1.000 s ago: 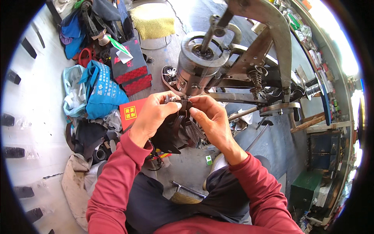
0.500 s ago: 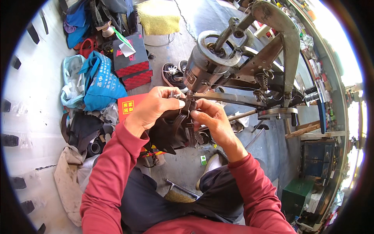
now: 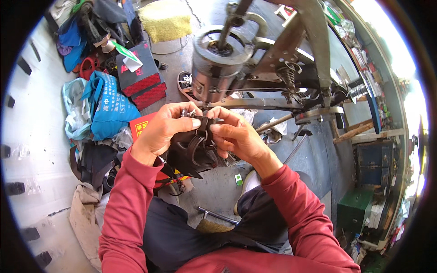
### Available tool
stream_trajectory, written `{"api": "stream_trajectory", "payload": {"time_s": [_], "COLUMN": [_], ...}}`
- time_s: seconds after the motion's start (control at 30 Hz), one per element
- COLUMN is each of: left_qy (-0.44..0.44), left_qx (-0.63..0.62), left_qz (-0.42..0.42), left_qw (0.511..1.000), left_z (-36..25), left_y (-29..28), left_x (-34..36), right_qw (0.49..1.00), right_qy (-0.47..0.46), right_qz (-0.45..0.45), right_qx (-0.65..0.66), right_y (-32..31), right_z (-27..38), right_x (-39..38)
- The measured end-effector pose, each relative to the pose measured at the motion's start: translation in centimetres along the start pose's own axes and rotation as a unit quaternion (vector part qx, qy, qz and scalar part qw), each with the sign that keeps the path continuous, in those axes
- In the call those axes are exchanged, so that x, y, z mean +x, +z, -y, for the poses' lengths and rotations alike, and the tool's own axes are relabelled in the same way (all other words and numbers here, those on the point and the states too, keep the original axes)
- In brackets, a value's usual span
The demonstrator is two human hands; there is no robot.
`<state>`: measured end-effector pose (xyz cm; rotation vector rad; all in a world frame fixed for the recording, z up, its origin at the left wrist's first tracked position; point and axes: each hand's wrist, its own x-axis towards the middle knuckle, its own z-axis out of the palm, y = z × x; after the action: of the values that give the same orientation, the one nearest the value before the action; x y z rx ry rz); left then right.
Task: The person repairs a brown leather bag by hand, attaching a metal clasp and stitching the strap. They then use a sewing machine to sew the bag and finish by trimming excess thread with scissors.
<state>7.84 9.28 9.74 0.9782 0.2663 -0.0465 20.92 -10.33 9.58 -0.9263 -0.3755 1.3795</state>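
A dark brown leather bag (image 3: 182,157) hangs in front of me, its upper edge beneath the head of a metal sewing machine (image 3: 214,75). My left hand (image 3: 166,127) pinches that edge between thumb and fingers, beside a small spring on the machine. From the other side, my right hand (image 3: 239,136) is closed on the bag at a narrow strap (image 3: 196,145), its thumb and forefinger near the left thumb. The needle area and the exact spot being gripped are hidden by the fingers and the machine head.
The machine's arm and wheel (image 3: 318,113) extend to the right. Dark red-sided boxes (image 3: 143,84) and a blue cloth bag (image 3: 109,107) lie at the left. A stool with a yellow cover (image 3: 165,20) stands behind. At the lower right is a green box (image 3: 354,210); shelves line the right side.
My view has shifted, so the machine sits farther left and higher in the picture. Both hands keep their grip on the bag, and the right fingers look more curled.
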Motion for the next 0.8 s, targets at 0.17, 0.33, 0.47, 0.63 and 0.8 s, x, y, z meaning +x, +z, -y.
{"api": "stream_trajectory", "payload": {"time_s": [0.17,0.33,0.47,0.63,0.8], "left_qy": [-0.016,-0.012,-0.005,0.006,0.019], "left_qx": [-0.005,-0.001,0.003,0.009,0.009], "left_qz": [0.002,0.000,-0.004,-0.044,-0.039], "left_qw": [1.000,1.000,1.000,0.999,0.999], "left_z": [-0.3,-0.1,0.2,0.3,0.1], "left_y": [0.2,-0.1,-0.3,-0.2,-0.5], "left_x": [-0.2,0.1,0.5,1.2,2.4], "right_qw": [0.995,0.967,0.949,0.916,0.886], "right_qy": [-0.051,-0.110,-0.102,-0.162,-0.192], "right_qz": [-0.021,-0.051,-0.116,-0.175,-0.219], "right_qx": [-0.089,-0.223,-0.274,-0.323,-0.361], "right_y": [0.0,-0.4,-0.2,0.5,0.9], "right_z": [-0.3,-0.3,-0.5,-0.5,-0.4], "right_x": [0.2,0.2,0.0,0.4,0.9]}}
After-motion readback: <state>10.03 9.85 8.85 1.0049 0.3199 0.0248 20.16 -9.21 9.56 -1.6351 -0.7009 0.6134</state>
